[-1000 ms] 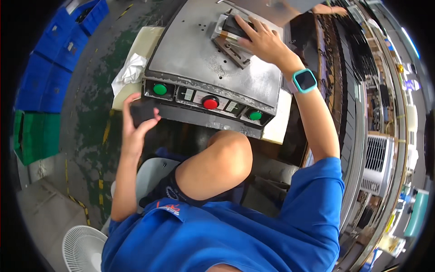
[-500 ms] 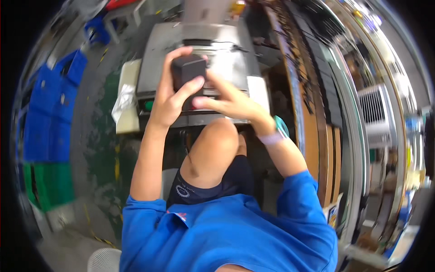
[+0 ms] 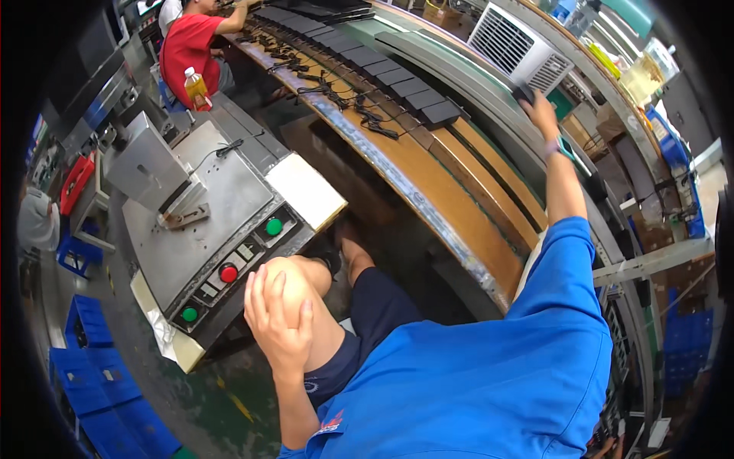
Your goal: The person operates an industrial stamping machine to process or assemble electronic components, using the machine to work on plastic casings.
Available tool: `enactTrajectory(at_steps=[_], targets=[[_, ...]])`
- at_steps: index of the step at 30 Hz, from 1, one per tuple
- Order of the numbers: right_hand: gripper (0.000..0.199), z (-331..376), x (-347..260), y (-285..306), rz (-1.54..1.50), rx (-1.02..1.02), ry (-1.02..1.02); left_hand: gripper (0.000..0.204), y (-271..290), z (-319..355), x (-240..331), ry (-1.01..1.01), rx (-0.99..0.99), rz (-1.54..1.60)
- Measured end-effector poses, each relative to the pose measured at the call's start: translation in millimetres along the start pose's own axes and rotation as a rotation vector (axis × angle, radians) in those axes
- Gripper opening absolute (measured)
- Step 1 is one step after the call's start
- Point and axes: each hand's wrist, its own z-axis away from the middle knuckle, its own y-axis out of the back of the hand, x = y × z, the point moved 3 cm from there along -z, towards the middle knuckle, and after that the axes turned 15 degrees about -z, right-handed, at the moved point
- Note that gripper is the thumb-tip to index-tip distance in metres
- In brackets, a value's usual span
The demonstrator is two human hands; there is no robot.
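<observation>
My right arm reaches far out to the right, over the long rail of the line. In my right hand (image 3: pixel 544 116) is a small black box-shaped piece (image 3: pixel 523 94), gripped at its near end; it is partly hidden and slightly blurred. My left hand (image 3: pixel 279 321) rests on my bent knee (image 3: pixel 284 279), fingers stretched out and holding nothing. Left of the knee stands a grey metal bench machine (image 3: pixel 222 176) with green and red push buttons on its front. A row of flat black boxes (image 3: pixel 405 84) with bundled black cables (image 3: pixel 344 99) lies along the wooden workbench (image 3: pixel 451 199).
A white air cooler (image 3: pixel 508 46) stands beyond the rail. Blue crates (image 3: pixel 99 375) are stacked on the floor at the left. At the far end a co-worker in a red shirt (image 3: pixel 186 53) sits by the bench, near a drink bottle (image 3: pixel 196 86).
Both hands were on the black box-shaped piece above the machine. My left hand has let go and dropped to my knee; my right hand has carried the piece far right. The view has turned right.
</observation>
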Motion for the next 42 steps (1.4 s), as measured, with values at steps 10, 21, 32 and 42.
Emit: enactTrajectory(at_steps=[10, 21, 32, 42], targets=[[0.108, 23, -150, -79, -0.263, -0.196, -0.301, 0.049, 0, -20, 2, 0.086, -0.073, 0.081], [0.105, 54, -254, -57, -0.12, 0.055, 0.111, 0.053, 12, 22, -6, 0.124, 0.1, 0.173], [0.039, 27, -336, 122, -1.674, 0.044, 0.243, 0.063, -19, -109, -265, 0.426, 0.303, 0.231], [0.025, 89, -491, -107, -1.446, -0.917, -0.097, 0.075, -2, -154, -302, 0.294, 0.175, 0.811]])
